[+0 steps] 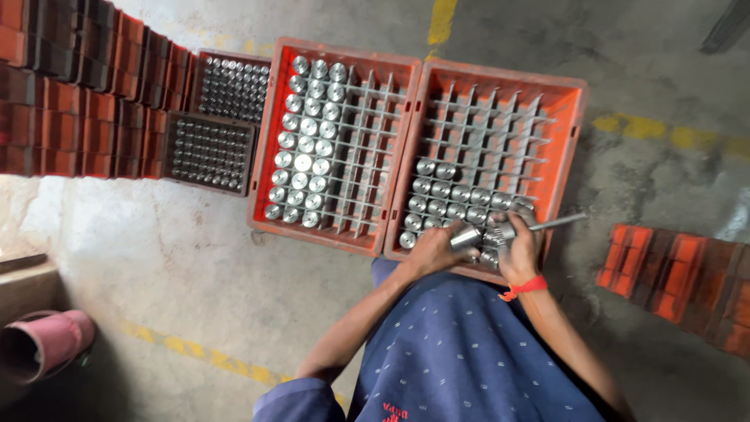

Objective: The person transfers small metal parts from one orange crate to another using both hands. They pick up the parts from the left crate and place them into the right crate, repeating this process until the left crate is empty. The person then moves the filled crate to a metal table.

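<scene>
A: What did the concrete floor point(195, 258) carry?

B: Two orange divider crates side by side. The left crate point(266, 156) had its left columns filled with metal cylinders; the right crate point(574, 133) held cylinders in its near rows only, with the far cells vacant.

A: And the hand positions?

B: Both hands were over the right crate's near edge. The left hand point(432, 250) was closed around one metal cylinder point(466, 237). The right hand point(519, 252), wrist banded in red, gripped a thin metal rod point(556, 223) beside it.
</scene>
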The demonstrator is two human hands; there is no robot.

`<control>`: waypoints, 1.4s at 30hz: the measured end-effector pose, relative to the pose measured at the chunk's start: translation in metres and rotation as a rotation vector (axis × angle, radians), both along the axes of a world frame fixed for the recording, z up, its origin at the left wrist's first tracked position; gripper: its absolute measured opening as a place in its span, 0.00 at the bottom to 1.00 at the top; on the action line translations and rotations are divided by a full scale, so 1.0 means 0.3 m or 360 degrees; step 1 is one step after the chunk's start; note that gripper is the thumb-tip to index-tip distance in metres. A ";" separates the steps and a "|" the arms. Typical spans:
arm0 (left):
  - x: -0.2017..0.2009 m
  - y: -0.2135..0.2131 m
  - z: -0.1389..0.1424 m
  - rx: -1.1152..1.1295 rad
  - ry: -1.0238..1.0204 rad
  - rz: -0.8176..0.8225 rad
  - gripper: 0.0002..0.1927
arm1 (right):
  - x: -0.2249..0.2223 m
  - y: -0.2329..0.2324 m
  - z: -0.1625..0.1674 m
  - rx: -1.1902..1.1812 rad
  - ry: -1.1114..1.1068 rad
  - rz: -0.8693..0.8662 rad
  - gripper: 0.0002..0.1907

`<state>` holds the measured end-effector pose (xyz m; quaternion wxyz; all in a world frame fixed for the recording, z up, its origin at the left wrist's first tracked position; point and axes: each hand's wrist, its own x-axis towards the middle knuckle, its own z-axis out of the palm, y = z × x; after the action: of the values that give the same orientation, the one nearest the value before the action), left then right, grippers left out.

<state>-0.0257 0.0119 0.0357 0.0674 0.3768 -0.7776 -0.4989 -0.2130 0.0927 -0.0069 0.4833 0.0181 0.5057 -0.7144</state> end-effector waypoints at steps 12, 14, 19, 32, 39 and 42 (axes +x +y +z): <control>-0.093 -0.261 -0.205 -0.0977 0.0158 -0.0026 0.29 | -0.067 0.127 -0.104 -0.0021 -0.0095 -0.0220 0.09; -0.014 -0.225 -0.161 -0.0634 0.0214 0.0103 0.22 | -0.048 0.151 -0.112 0.0031 -0.0085 -0.0242 0.09; 0.304 -0.206 -0.046 -0.0832 0.0025 0.0562 0.13 | -0.049 0.233 -0.099 0.0074 -0.0061 -0.0172 0.08; 0.771 -0.342 -0.138 -0.0932 -0.0726 0.0862 0.28 | 0.090 0.127 -0.148 0.0119 -0.0031 0.0073 0.06; 0.815 -0.310 0.090 -0.0284 0.0624 0.1304 0.22 | 0.129 0.160 -0.052 0.0233 -0.0001 0.0161 0.06; 0.587 -0.280 0.048 0.0593 0.0760 0.1518 0.21 | 0.168 0.106 0.013 0.0207 0.0013 0.0202 0.08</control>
<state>0.1503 -0.0721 0.0502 0.3917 0.5687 -0.3832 -0.6135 -0.1626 0.1245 -0.0032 0.5234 0.0145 0.5530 -0.6482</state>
